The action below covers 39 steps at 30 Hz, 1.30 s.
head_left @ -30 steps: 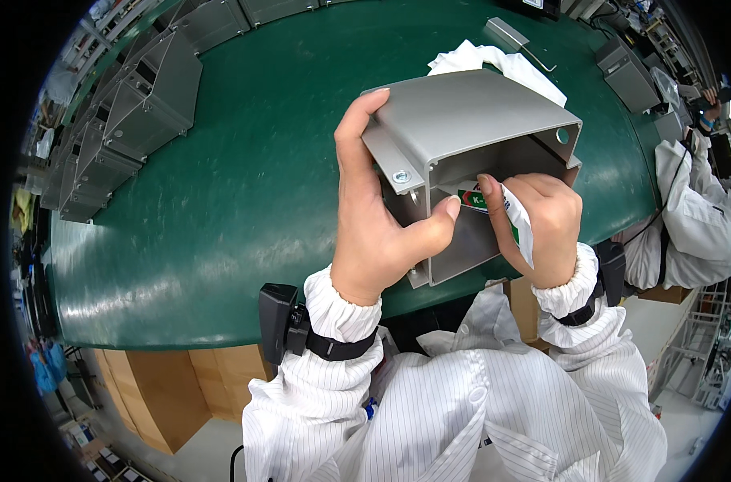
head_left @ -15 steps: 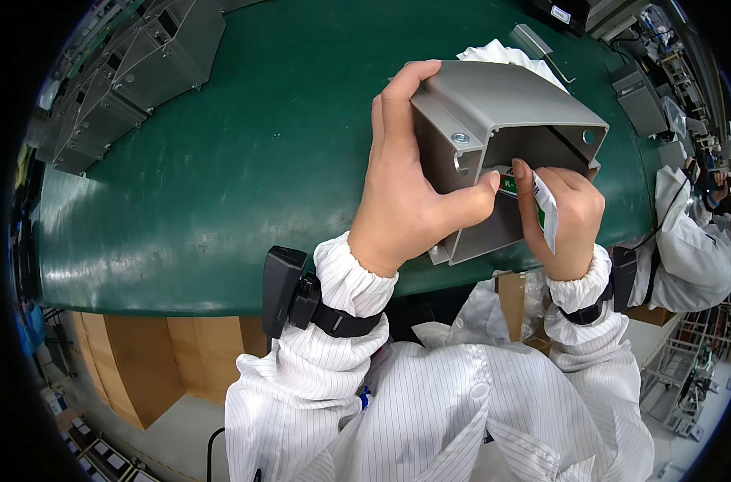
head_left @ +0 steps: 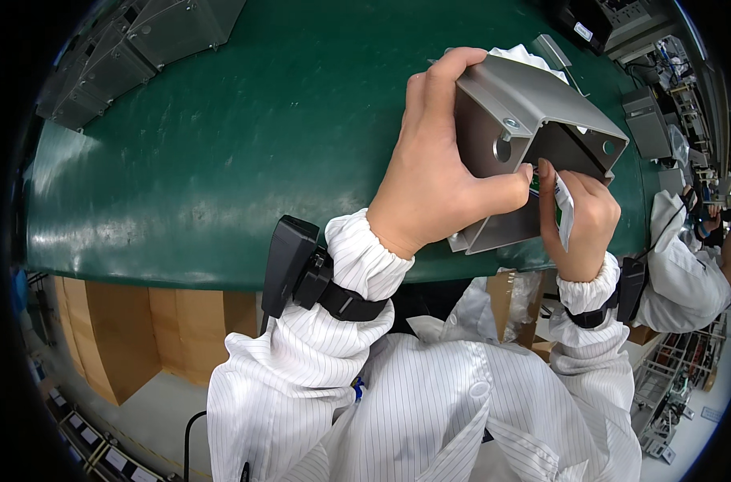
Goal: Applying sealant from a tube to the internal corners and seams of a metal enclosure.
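Note:
A grey metal housing (head_left: 542,92), hollow and open toward me, is tilted above the green bench. My left hand (head_left: 442,165) grips its left side, fingers over the top edge and thumb by the front opening. Closed in a pinch, my right hand (head_left: 588,221) has a white-and-green squeeze tube (head_left: 565,213) at the mouth of the housing. The tube's flattened end shows beside the fingers; its other end is hidden inside by my left thumb and the housing wall. A round hole and a threaded insert show on the housing's left flange.
Several similar grey housings (head_left: 177,36) stand at the bench's far left. A white cloth (head_left: 530,58) and a small metal piece (head_left: 552,50) lie behind the held housing. More grey units (head_left: 645,120) sit at right, near a person in white (head_left: 679,273). Cardboard boxes (head_left: 116,333) stand below the bench.
Both hands and the housing sit a little farther right in the picture. The housing is tipped more, and more of the tube is hidden by its wall and my left thumb.

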Available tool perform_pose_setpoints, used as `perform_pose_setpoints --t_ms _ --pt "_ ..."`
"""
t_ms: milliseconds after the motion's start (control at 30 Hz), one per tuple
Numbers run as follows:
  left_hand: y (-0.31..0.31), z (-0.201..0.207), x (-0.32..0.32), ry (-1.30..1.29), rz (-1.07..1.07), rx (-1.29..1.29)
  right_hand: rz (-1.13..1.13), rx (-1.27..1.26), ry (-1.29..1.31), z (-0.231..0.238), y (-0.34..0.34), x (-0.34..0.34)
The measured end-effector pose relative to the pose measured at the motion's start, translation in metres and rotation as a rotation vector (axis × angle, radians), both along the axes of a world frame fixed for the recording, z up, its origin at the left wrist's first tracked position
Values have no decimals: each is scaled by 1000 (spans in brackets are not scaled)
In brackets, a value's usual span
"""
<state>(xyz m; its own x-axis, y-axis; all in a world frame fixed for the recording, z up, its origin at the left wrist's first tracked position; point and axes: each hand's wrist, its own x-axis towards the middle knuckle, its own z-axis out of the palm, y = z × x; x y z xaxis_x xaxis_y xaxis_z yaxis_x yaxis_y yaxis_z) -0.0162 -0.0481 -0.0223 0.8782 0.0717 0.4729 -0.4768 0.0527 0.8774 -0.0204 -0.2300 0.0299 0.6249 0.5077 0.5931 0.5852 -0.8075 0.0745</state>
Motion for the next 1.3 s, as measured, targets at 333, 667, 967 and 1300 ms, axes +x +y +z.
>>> perform_pose_setpoints --t_ms 333,667,967,1300 --pt "-1 2 0 -27 91 53 32 -126 -93 4 -4 2" --pt "-5 -1 6 -54 117 45 39 -232 -118 7 -9 3" --pt "-6 -1 4 -44 153 81 -63 -343 -229 7 -16 3" --pt "-7 -2 4 -57 158 71 -50 -280 -184 6 -17 4"
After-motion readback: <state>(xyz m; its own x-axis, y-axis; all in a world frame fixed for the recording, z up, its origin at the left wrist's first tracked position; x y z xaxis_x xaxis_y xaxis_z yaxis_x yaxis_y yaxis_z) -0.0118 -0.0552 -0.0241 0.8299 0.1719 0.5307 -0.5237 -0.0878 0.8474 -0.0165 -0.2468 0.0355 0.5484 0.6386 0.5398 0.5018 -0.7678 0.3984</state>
